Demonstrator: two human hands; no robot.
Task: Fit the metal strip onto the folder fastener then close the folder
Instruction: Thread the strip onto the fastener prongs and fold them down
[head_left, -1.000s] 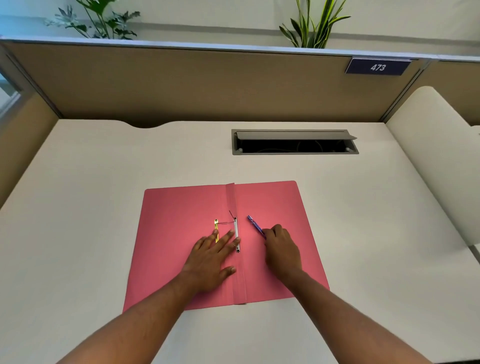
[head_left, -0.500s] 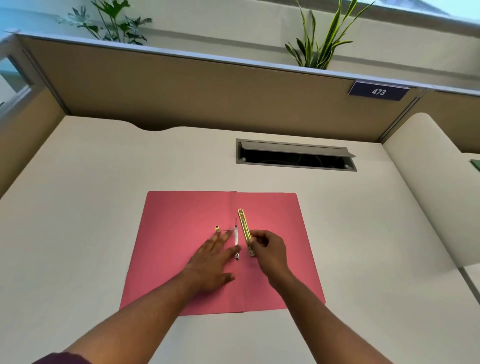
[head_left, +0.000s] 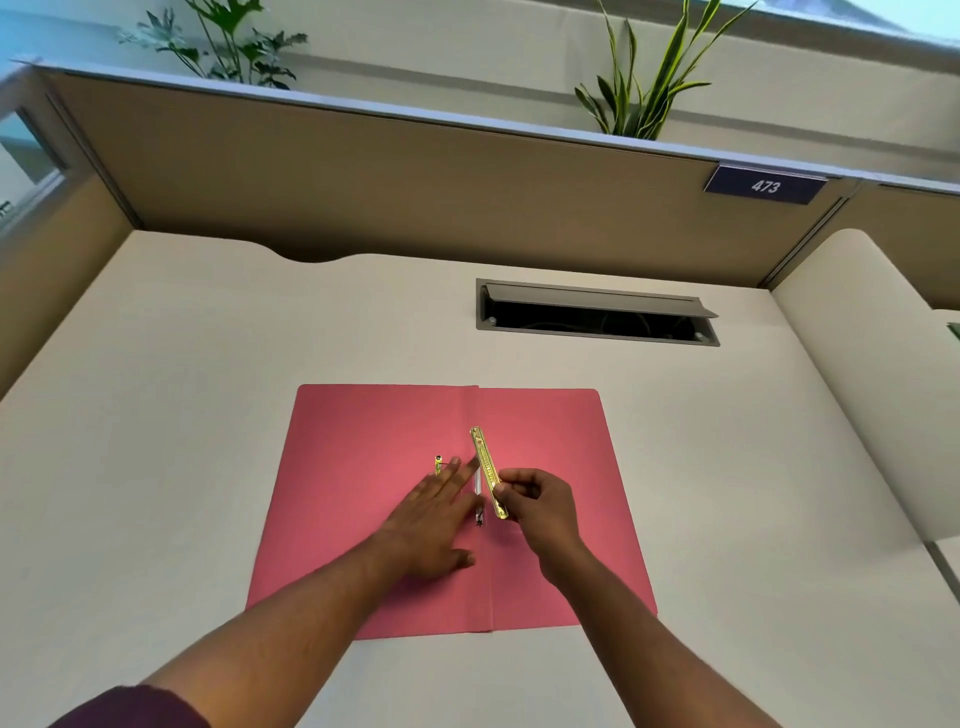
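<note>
An open pink folder (head_left: 363, 519) lies flat on the white desk. My right hand (head_left: 540, 506) pinches the lower end of a gold metal strip (head_left: 485, 465), which points away from me just right of the folder's spine. My left hand (head_left: 436, 519) rests flat on the left leaf, fingers spread beside the fastener (head_left: 478, 491) at the spine. A small gold prong end (head_left: 438, 464) shows beyond my left fingertips. Most of the fastener is hidden by my fingers.
A grey cable hatch (head_left: 597, 312) is set open in the desk behind the folder. Tan partition walls (head_left: 415, 182) close the desk at the back and left, with plants above. A curved white panel (head_left: 857, 389) stands at the right.
My right hand took up the gold strip from the right leaf and brought it over beside the spine. The left hand stayed flat on the folder. The camera tilted upward.
</note>
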